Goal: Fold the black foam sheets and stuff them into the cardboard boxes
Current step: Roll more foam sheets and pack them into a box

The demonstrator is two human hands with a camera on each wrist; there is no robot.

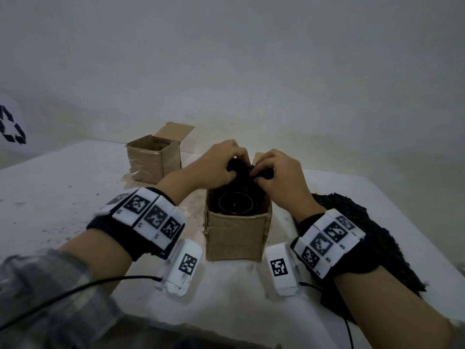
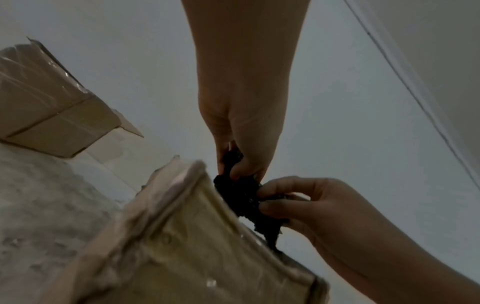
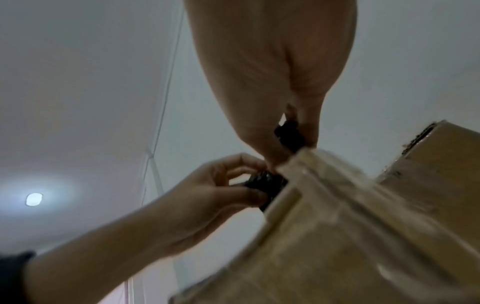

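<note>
Sleeve (image 1: 37, 293), grey and blurred, fills the near left corner, with black cables trailing over the table (image 1: 63, 197) edge. Two white marker blocks (image 1: 185, 267) lie flat near the front edge, one at each side of the near box (image 1: 236, 235); each shows a black square code, and no writing on them can be read. Both wrists carry bands of similar code tiles.

The near box stands upright and open-topped between the forearms, a dark round rim visible inside it. Above its far rim the left hand (image 1: 216, 162) and right hand (image 1: 279, 172) meet, fingers curled tight. Each pinches the foam (image 1: 239, 170) between thumb and fingertips; the left wrist view shows the black wad (image 2: 241, 195) hanging partly down into the box mouth against the box wall (image 2: 182, 236).

A second sheet (image 1: 372, 238) lies flat on the table to the right, partly under the right forearm, reaching toward the table's right edge. Bare tabletop lies to the left of the near box.

Further back and left stands the far box (image 1: 153, 157), upright, flaps raised, clear tape on its front, well apart from the hands. At the far left edge a white surface bears a black recycling symbol (image 1: 11, 127).
</note>
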